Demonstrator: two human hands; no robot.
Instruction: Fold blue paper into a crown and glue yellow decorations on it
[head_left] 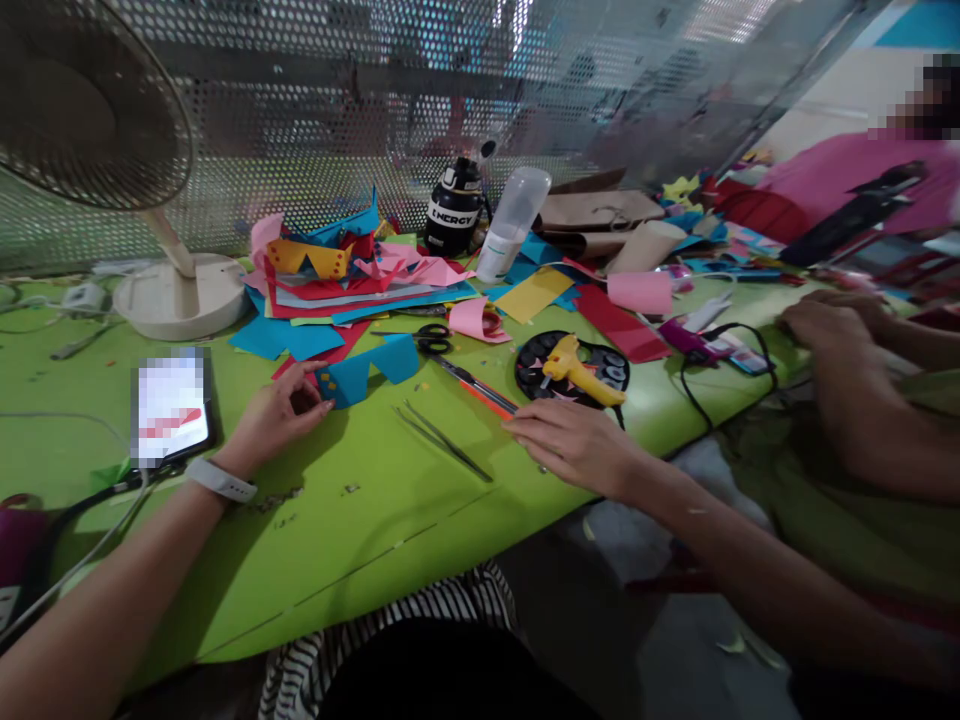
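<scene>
My left hand (pixel 281 415), with a pale band at the wrist, pinches the left end of a blue paper piece (pixel 369 372) shaped like glasses, with small orange dots near that end. The fingers of my right hand (pixel 574 445) are together at the lower end of an orange-and-black tool (pixel 480 388); what lies under them is hidden. Between my hands, tweezers (pixel 444 440) rest on the green table (pixel 337 550). Black-handled scissors (pixel 435 342) lie beyond them. A yellow glue gun (pixel 581 372) sits on a black palette-shaped tray (pixel 531 362).
Coloured paper (pixel 300 335) is piled behind my hands, near a black bottle (pixel 452 215) and a clear-topped bottle (pixel 514 225). A fan (pixel 180 295) and a phone (pixel 172 410) are at left. Another person's hands (pixel 832 320) rest at the right edge.
</scene>
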